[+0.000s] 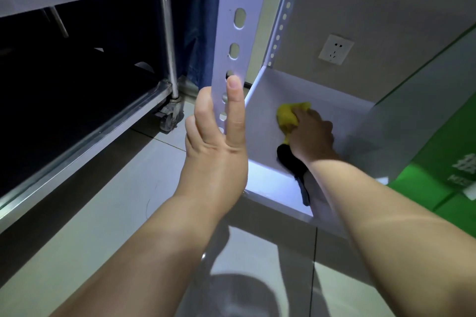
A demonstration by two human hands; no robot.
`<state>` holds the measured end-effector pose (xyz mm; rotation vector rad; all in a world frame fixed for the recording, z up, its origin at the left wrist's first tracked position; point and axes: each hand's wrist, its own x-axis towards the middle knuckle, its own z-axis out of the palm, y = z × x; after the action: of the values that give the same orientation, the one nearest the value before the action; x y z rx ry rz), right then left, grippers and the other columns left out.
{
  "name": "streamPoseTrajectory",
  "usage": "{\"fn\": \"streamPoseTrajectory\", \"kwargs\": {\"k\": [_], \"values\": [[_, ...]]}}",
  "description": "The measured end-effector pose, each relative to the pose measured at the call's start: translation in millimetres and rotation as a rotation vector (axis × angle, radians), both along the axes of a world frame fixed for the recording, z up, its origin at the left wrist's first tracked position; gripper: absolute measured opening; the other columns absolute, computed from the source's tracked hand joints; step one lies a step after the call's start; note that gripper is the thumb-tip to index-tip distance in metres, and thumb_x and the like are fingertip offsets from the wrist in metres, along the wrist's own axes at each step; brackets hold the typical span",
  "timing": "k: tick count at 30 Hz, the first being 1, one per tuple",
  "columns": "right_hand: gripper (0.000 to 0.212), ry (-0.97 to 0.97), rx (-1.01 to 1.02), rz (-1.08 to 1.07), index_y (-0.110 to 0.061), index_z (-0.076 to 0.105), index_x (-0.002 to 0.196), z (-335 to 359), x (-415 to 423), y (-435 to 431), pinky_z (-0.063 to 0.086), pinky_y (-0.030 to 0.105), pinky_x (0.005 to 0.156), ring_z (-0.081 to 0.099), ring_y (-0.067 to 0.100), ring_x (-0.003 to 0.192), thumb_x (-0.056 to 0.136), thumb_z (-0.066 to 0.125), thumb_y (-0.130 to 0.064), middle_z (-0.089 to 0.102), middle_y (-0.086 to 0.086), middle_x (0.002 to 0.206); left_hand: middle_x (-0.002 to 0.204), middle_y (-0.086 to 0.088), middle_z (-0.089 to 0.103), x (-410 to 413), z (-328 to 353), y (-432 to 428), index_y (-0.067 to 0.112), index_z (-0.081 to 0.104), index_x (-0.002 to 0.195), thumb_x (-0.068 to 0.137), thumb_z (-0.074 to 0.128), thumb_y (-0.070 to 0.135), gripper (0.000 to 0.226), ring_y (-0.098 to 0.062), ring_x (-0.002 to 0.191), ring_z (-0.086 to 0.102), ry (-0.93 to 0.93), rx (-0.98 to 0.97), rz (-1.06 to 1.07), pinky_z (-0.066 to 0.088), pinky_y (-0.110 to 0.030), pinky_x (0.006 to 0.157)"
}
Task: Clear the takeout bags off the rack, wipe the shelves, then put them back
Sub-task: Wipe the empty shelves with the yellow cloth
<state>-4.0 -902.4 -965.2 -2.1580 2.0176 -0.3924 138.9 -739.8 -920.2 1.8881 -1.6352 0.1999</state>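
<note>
Yellow cloth (288, 114) bunched on white bottom shelf (342, 117), right grip (311, 134) clutching it; left grip (219, 141) wrapped round perforated upright (238, 20).

Left hand (213, 159) fingers (203, 110) behind the rack post (233, 20); yellow cloth (286, 116) half under right hand (311, 134).

Dim, cool light. Upper left near black inside steel cart (164, 33). Glare on shelf (273, 183) front lip, centre. Rounded shadow on floor (154, 188), bottom centre. Right hand (313, 134), yellow cloth (288, 116) slightly blurred. Edges bowed.
</note>
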Motion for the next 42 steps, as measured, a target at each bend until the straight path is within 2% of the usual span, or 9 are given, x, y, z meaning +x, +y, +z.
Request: {"fn": "streamPoseTrajectory", "kwargs": {"k": [3,10,18,20,23,26,31,35,42], "values": [[0.037,0.019,-0.014,-0.075,-0.018,0.049,0.121,1,20,-3,0.034,0.044,0.091,0.038,0.04,0.113,0.085,0.046,-0.012,0.041,0.012,0.133,0.146,-0.033,0.011,1,-2,0,0.019,-0.017,0.138,0.074,0.043,-0.012,0.093,-0.038,0.108,0.035,0.025,0.001,-0.021,0.038,-0.042,0.089],[0.043,-0.136,-0.097,0.422,-0.041,0.049,0.129,-11,10,87,0.038,0.038,0.095,0.041,0.031,0.116,0.087,0.051,-0.031,0.043,-0.007,0.142,0.143,-0.035,0.02,2,0,1,0.018,-0.006,0.138,0.072,0.047,-0.015,0.091,-0.042,0.099,0.041,0.021,-0.045,-0.024,0.04,-0.045,0.085],[0.04,0.02,0.04,-0.181,-0.02,0.046,0.125,4,13,14,0.034,0.043,0.091,0.036,0.04,0.116,0.085,0.05,-0.015,0.037,0.013,0.136,0.146,-0.032,0.014,3,-1,0,0.019,-0.013,0.139,0.076,0.054,-0.009,0.095,-0.04,0.107,0.038,-0.002,-0.028,-0.036,0.036,-0.041,0.09],[0.035,0.036,0.014,-0.093,-0.019,0.05,0.119,7,33,14,0.035,0.04,0.083,0.039,0.041,0.114,0.085,0.048,-0.014,0.039,0.012,0.134,0.146,-0.032,0.015,3,-3,0,0.018,-0.011,0.139,0.079,0.052,-0.008,0.091,-0.04,0.109,0.038,-0.012,-0.043,-0.031,0.037,-0.041,0.091],[0.049,0.054,0.022,0.249,-0.032,0.043,0.133,3,47,42,0.038,0.038,0.092,0.037,0.037,0.118,0.086,0.048,-0.02,0.036,0.001,0.144,0.147,-0.026,0.02,4,-2,0,0.009,-0.001,0.142,0.081,0.049,-0.005,0.08,-0.038,0.116,0.037,0.103,-0.063,-0.006,0.032,-0.032,0.1],[0.043,-0.085,-0.018,0.507,-0.041,0.048,0.129,-2,22,81,0.038,0.039,0.096,0.04,0.032,0.116,0.088,0.051,-0.03,0.042,-0.008,0.142,0.143,-0.033,0.022,5,-2,0,0.017,-0.004,0.139,0.073,0.052,-0.014,0.092,-0.043,0.105,0.042,-0.003,-0.055,-0.03,0.04,-0.042,0.089],[0.046,-0.031,0.056,0.301,-0.04,0.042,0.136,-4,-14,70,0.032,0.036,0.103,0.033,0.033,0.125,0.092,0.05,-0.03,0.034,-0.003,0.148,0.143,-0.034,0.019,5,2,2,0.021,-0.008,0.138,0.075,0.054,-0.013,0.095,-0.043,0.103,0.04,-0.001,-0.028,-0.026,0.038,-0.043,0.089],[0.049,0.041,0.132,0.09,-0.039,0.035,0.138,1,18,47,0.033,0.038,0.096,0.03,0.035,0.123,0.091,0.047,-0.027,0.028,-0.003,0.149,0.142,-0.036,0.019,3,0,1,0.021,-0.009,0.137,0.074,0.05,-0.013,0.093,-0.044,0.106,0.039,-0.012,-0.049,-0.026,0.039,-0.043,0.09],[0.042,-0.059,0.006,0.429,-0.04,0.046,0.13,-3,30,94,0.039,0.037,0.092,0.041,0.032,0.116,0.09,0.051,-0.029,0.045,-0.008,0.137,0.145,-0.029,0.018,1,1,4,0.023,-0.016,0.136,0.078,0.05,-0.014,0.096,-0.041,0.109,0.037,0.024,-0.041,-0.017,0.037,-0.04,0.089]]}}
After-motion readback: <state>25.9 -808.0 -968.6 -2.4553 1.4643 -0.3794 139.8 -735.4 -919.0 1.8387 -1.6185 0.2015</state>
